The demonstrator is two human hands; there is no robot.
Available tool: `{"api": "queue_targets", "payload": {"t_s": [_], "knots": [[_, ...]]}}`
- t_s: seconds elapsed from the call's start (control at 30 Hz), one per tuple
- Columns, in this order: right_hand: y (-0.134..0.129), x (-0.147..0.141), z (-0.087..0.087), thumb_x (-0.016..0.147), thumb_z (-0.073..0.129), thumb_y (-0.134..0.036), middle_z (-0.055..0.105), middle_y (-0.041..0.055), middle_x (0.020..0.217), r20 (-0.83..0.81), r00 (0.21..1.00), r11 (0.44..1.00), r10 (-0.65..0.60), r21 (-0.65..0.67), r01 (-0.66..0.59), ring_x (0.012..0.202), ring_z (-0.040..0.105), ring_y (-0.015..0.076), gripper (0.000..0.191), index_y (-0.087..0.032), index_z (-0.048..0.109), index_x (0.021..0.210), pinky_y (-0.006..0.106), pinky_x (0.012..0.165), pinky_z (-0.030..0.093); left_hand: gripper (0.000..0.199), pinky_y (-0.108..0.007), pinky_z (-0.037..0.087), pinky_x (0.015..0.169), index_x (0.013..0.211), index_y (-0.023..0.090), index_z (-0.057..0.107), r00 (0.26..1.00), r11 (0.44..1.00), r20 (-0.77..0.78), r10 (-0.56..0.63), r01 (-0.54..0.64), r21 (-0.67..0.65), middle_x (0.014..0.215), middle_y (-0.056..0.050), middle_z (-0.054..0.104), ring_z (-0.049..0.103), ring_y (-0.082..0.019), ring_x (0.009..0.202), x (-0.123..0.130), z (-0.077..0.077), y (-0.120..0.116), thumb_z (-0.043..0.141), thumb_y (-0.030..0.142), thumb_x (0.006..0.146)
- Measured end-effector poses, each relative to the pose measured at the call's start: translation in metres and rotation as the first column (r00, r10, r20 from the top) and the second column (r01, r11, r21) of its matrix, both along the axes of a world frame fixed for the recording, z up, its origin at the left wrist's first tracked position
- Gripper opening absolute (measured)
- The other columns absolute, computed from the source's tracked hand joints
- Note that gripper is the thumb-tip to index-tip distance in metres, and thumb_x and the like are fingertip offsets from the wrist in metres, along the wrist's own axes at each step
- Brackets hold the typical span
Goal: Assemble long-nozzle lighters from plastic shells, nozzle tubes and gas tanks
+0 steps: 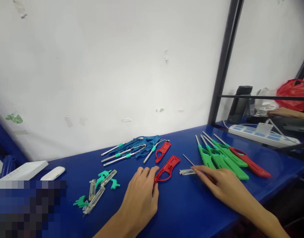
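Observation:
My left hand [141, 190] is closed on the lower end of a red lighter shell half [172, 162], its hollow inner side facing up. My right hand [220, 183] pinches the near end of a thin metal rod [188, 160]. Under these fingertips lies a clear lighter fuel tank [187, 172], partly hidden. A smaller red shell half [163, 152] rests just beyond the left hand. Beside the right hand lie several green long-nosed lighters [222, 158] and a red one [256, 165].
Blue shell halves [134, 145] and metal lighter nozzles [117, 161] lie near the wall. At left are clear fuel tanks [95, 200] and green triggers [81, 201]. A power strip [261, 134] stands behind the rack bar; another person's hand [285, 112] is beyond.

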State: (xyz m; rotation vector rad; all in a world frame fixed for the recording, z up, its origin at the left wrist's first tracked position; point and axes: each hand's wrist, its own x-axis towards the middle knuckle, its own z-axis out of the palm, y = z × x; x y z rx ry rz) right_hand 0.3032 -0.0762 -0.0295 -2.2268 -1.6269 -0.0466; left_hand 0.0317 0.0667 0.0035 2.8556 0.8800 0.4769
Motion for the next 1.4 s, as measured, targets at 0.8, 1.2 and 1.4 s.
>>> {"api": "queue_targets", "payload": {"t_s": [0.8,1.2,1.4], "knots": [[-0.003,0.004,-0.002,0.107,0.062,-0.045,0.072,0.0024,0.100,-0.023,0.995,0.991,0.100,0.089,-0.098,0.078,0.069,0.0132,0.028,-0.020,0.069,0.117,0.031,0.074,0.061,0.056,-0.048,0.058,0.092,0.139,0.016,0.064,0.992,0.997,-0.107,0.072,-0.075,-0.027,0.113,-0.014,0.070,0.063,-0.034,0.109,0.005,0.006,-0.008,0.052,0.011,0.084],[-0.002,0.010,-0.009,0.108,0.059,-0.047,0.071,-0.0003,0.089,0.004,0.994,0.988,0.110,0.109,-0.110,0.067,0.065,0.0108,0.031,-0.019,0.070,0.116,0.028,0.066,0.059,0.036,-0.049,0.056,0.091,0.129,0.020,0.065,0.996,0.996,-0.047,0.070,-0.073,-0.058,0.112,-0.012,0.067,0.063,-0.032,0.106,0.003,0.009,-0.013,0.046,0.023,0.099],[-0.002,0.009,-0.010,0.109,0.058,-0.047,0.072,-0.0001,0.090,0.008,0.994,0.988,0.106,0.109,-0.106,0.065,0.065,0.0102,0.031,-0.019,0.070,0.117,0.027,0.066,0.059,0.044,-0.044,0.056,0.096,0.143,0.020,0.059,0.999,0.998,-0.023,-0.029,0.028,-0.057,0.121,-0.012,0.063,0.061,-0.029,0.111,0.002,0.002,-0.010,0.046,0.022,0.101]]}}
